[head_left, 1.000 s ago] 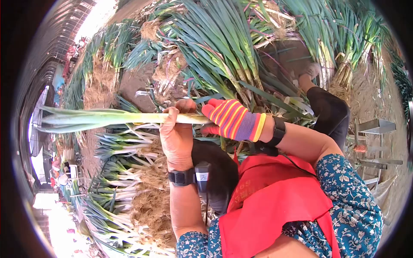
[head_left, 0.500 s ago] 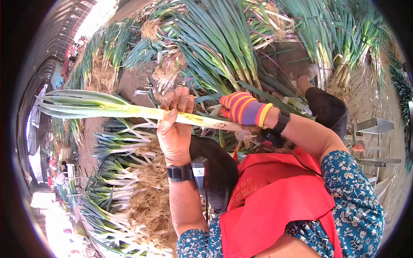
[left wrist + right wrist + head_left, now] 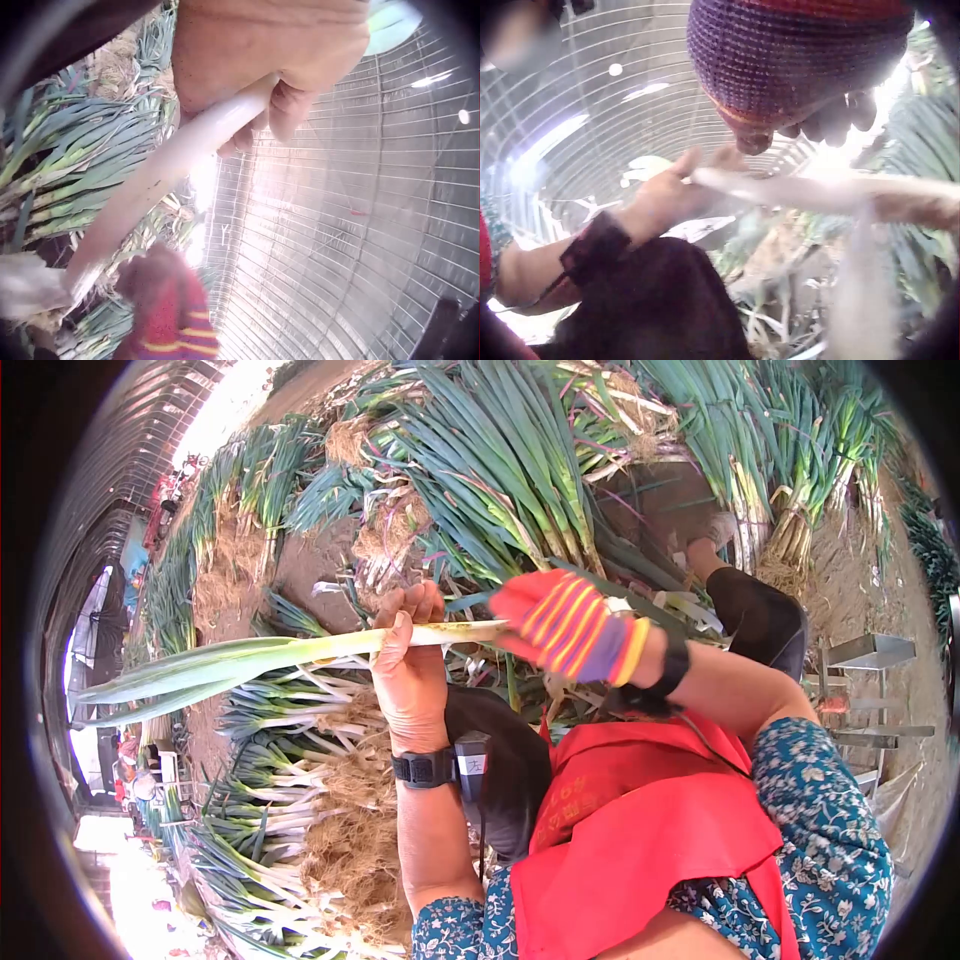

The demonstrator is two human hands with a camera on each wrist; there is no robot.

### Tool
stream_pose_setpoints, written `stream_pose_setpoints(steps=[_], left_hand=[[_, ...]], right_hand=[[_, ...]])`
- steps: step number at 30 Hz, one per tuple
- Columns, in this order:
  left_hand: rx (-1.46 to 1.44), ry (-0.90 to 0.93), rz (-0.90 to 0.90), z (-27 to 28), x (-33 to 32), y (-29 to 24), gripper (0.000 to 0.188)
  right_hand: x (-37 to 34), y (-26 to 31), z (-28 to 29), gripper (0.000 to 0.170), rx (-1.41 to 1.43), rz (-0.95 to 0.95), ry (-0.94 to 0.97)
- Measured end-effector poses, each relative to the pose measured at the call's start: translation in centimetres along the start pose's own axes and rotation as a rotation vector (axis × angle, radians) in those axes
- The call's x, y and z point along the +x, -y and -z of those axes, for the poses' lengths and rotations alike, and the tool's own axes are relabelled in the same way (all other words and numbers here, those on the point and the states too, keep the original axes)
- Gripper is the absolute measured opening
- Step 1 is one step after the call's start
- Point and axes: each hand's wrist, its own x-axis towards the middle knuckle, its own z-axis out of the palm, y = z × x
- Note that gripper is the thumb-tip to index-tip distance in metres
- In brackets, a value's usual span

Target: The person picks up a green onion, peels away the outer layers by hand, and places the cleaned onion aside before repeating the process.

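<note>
My bare left hand (image 3: 410,675) holds a long green onion (image 3: 330,646) by its pale stalk between thumb and fingers, the leaves pointing left. In the left wrist view the white stalk (image 3: 161,169) slants down from beneath the left hand (image 3: 266,56). My right hand (image 3: 575,622), in a striped knitted glove, is at the stalk's lower end and hides it in the head view. In the right wrist view the gloved hand (image 3: 802,67) hovers above the stalk (image 3: 795,191), fingers loosely bent and apart from it. A blurred pale strip (image 3: 862,292) hangs below the stalk.
Rooted green onions (image 3: 290,760) lie in a row beside the left forearm. A large leafy bundle (image 3: 510,460) lies ahead, with more bundles (image 3: 745,480) at the upper right. A metal stand (image 3: 872,652) is at the right. The red apron (image 3: 640,810) covers the lap.
The right hand drew right along the stalk, then came back left over its lower end. The onion's leafy end has dipped. The left hand keeps its hold, its fingers having opened out from the first frame.
</note>
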Motion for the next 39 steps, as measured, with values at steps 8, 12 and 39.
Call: stream_pose_setpoints(steps=[8, 12, 39], left_hand=[[-0.076, -0.124, 0.061, 0.9, -0.4, -0.4, 0.026], [-0.056, -0.117, 0.036, 0.6, -0.4, -0.4, 0.028], [0.015, 0.046, 0.096, 1.8, -1.3, -2.2, 0.015]], right_hand=[[1.1, 2.6, -4.9, 0.017, -0.278, 0.031, 0.005], [1.3, 2.5, -5.1, 0.017, -0.198, -0.005, 0.014], [-17.9, -11.4, -2.7, 0.021, -0.520, -0.775, 0.806]])
